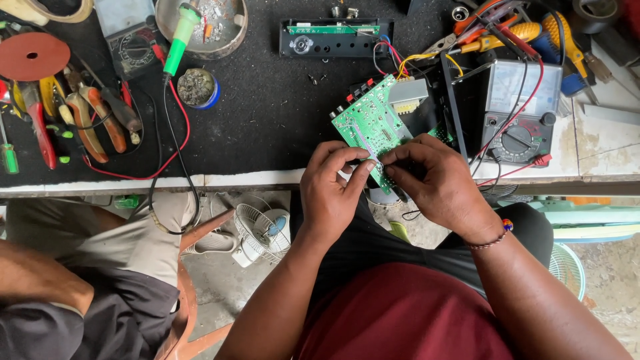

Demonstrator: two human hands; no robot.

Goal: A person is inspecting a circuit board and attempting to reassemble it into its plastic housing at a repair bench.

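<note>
A green circuit board (370,120) lies tilted at the front edge of a black-topped workbench (267,113), with red, yellow and black wires running from its far end. My left hand (331,190) pinches the board's near corner between thumb and forefinger. Facing it, my right hand (437,183) has its fingertips closed on the same corner; a beaded band is on that wrist. Whether a small tool or part is between the fingers is hidden.
An analog multimeter (520,113) with red and black leads stands right of the board. A black device chassis (333,37) lies behind. A green-handled soldering iron (180,37), a tin (197,88), pliers and screwdrivers (80,120) lie left. Another person's arm (40,280) is at lower left. Small fans (263,230) sit on the floor.
</note>
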